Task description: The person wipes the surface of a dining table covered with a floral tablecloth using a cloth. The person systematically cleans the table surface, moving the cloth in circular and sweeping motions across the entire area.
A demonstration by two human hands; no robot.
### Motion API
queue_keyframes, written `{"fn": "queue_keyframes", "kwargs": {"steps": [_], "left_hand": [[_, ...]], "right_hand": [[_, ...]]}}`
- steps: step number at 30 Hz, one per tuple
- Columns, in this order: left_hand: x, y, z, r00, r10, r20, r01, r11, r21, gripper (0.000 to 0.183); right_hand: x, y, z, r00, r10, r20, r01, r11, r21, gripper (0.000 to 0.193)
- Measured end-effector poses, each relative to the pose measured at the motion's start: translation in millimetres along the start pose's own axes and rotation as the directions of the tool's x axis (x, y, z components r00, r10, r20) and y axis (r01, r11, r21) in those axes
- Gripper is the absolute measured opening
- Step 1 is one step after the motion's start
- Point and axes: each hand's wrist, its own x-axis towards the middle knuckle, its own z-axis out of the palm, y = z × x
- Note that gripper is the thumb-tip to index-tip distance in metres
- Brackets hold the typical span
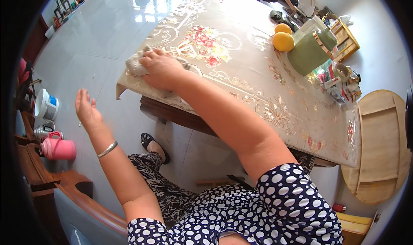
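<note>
Head view: the right hand [161, 68] lies flat, palm down, pressing a crumpled whitish cloth [137, 64] onto the corner of the table [266, 90] at about ten o'clock from the picture's centre; the fingers are spread over the cloth rather than closed round it. The left hand [87, 109], at nine o'clock, hangs open in the air over the tiled floor [107, 34], holding nothing. Two oranges [282, 36] and a green jug [310, 51] sit at two o'clock.

This looks like wiping of the flowered tablecloth, in mid-stroke at its near corner. The next stroke would call for steady downward pressure, keeping the cloth bunched under the palm and clear of the edge.
</note>
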Motion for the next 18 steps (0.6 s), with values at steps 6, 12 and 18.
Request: {"fn": "queue_keyframes", "kwargs": {"steps": [6, 12, 18], "left_hand": [[12.1, 2.6, -22.2, 0.967, 0.061, -0.246, -0.09, 0.99, -0.105, 0.059], [21.6, 8.7, -40.5, 0.943, -0.018, -0.333, -0.068, 0.968, -0.243, 0.063], [34.7, -4.5, -47.6, 0.949, -0.153, -0.275, 0.067, 0.951, -0.3, 0.065]], "right_hand": [[-13.8, 30.7, -5.5, 1.0, 0.015, -0.025, -0.014, 0.999, 0.031, 0.054], [-114.0, 112.8, -52.1, 0.954, 0.287, -0.085, -0.289, 0.957, -0.004, 0.049], [-302.8, 205.6, -95.6, 0.787, 0.473, -0.395, -0.482, 0.872, 0.084, 0.049]]}}
